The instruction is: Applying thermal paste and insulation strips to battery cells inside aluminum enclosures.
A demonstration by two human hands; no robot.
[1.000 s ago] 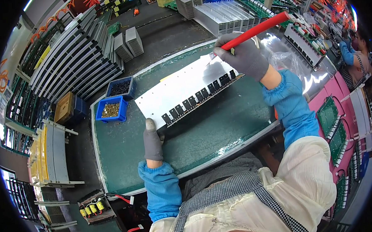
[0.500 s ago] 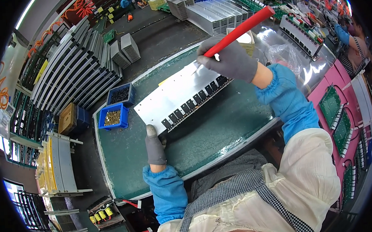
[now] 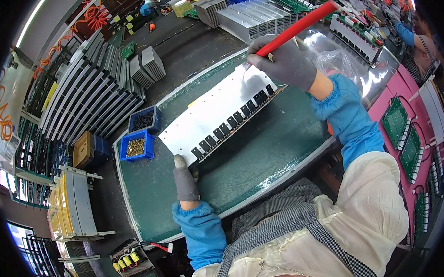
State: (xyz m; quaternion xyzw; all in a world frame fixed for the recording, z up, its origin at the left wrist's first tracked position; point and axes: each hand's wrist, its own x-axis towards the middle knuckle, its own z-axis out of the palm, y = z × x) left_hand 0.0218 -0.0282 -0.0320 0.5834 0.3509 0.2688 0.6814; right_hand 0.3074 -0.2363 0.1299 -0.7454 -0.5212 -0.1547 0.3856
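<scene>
— Starting from the left, what do we see?
— We see stacked grey metal panels (image 3: 88, 87), then a bright blue bin (image 3: 133, 157) of small brass-coloured parts at the left side of the green table (image 3: 243, 160), with a darker blue bin (image 3: 157, 122) of black parts just beyond it
— And our left hand (image 3: 185, 178)?
— Gloved in grey, gripping the near left corner of the silvery plate (image 3: 206, 108): we see the thumb on top, while the other fingers are mostly hidden
— Where does that plate lie?
— Between our two hands, slanting over the table, right end farther from us, with a row of black components (image 3: 223, 128) along its near edge
— And our right hand (image 3: 289, 64)?
— Closed around a red-handled tool (image 3: 301, 27), low on the handle, above the plate's far right end; we cannot tell whether the tip touches the metal
— What do we find further right?
— A clear plastic bag (image 3: 335, 62), and a pink panel (image 3: 386, 104) carrying green circuit boards (image 3: 395, 121)
</scene>
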